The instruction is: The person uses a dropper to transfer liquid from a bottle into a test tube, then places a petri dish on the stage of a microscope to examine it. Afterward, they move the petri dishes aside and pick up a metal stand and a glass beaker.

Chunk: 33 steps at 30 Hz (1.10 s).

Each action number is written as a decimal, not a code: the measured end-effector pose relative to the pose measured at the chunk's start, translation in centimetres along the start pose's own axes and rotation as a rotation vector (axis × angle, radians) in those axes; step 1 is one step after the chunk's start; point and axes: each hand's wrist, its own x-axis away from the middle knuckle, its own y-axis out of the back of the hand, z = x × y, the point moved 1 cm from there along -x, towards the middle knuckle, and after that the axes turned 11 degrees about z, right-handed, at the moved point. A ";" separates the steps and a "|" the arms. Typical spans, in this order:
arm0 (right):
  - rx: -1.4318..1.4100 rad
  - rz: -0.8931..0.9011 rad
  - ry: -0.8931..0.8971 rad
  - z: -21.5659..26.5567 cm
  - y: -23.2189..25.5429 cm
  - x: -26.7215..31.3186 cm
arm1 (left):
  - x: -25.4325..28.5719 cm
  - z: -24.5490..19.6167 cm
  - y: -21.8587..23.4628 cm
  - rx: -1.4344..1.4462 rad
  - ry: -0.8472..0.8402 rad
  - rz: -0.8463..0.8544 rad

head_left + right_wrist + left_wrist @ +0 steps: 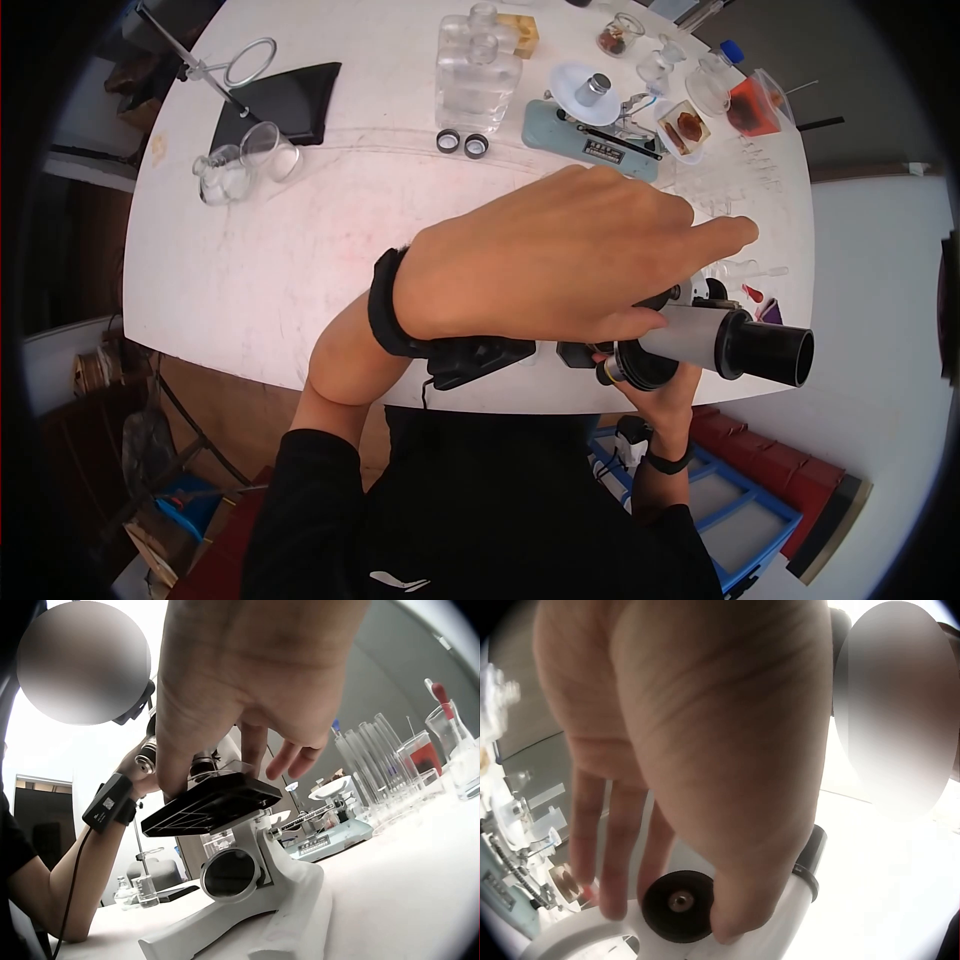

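Note:
A white-and-grey microscope point(690, 335) stands at the table's near right, its black eyepiece point(775, 353) pointing right in the head view. My left hand point(560, 255) reaches across over it. In the left wrist view, thumb and index finger lie on either side of the black focus knob point(679, 904), while the other fingers extend past it. Underneath, my right hand point(668, 395) is at the black stage point(217, 806). Its thumb and a finger sit at two sides of a clear glass slide point(229, 769) on the stage, below the objective. The mirror point(230, 872) hangs beneath.
Behind the microscope stand a blue-green balance point(590, 140), a clear bottle point(480, 85) and two black caps point(462, 143). Test tubes point(371, 761) stand to the right. A ring stand point(265, 105) and glass beakers point(268, 155) are at the far left.

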 end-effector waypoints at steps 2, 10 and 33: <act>-0.051 0.021 -0.019 -0.2 0.0 0.0 | -0.1 0.1 0.1 0.005 -0.012 -0.003; -0.238 0.062 -0.155 -2.7 -0.6 1.6 | -0.3 0.2 0.5 0.087 -0.001 0.041; -0.347 0.369 0.172 -6.2 2.0 -4.1 | -1.2 2.3 -0.5 0.303 -0.046 -0.045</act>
